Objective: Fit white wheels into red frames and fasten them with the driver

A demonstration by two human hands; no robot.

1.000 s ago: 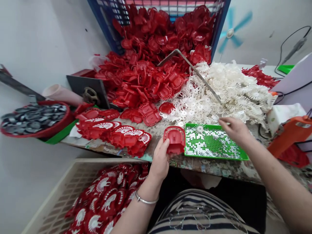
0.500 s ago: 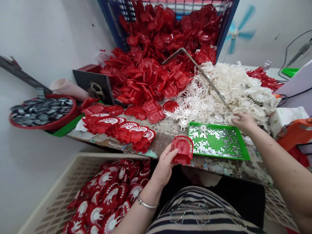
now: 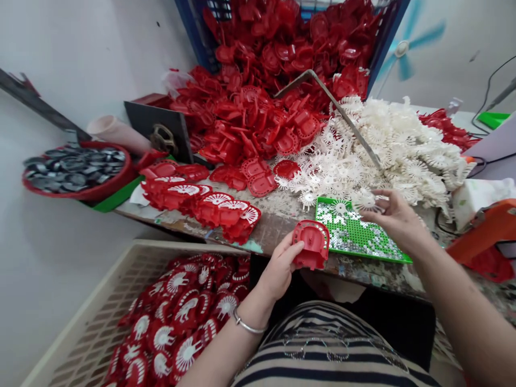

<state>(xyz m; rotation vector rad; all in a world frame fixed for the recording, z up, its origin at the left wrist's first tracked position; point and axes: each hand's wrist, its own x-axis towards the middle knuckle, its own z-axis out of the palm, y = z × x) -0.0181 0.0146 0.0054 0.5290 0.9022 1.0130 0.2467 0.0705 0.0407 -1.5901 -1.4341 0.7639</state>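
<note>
Your left hand (image 3: 278,273) clamps a red shell (image 3: 313,242), right hand (image 3: 399,220) pinches a white wheel (image 3: 365,200) — likely light, fragile — best gripped centrally.

We note even, cool, fairly bright light, its source out of frame. Shadows on the tabletop (image 3: 278,210) are soft; it goes darkest below the front edge. We see small glints on the red parts (image 3: 258,126) and sparkle in the green tray (image 3: 358,231). The white pile (image 3: 407,145) looks pale, its detail partly washed out. Wide-lens stretch bends things toward the edges. Fan blades (image 3: 428,36) smear with motion; fine detail is soft throughout.
</note>
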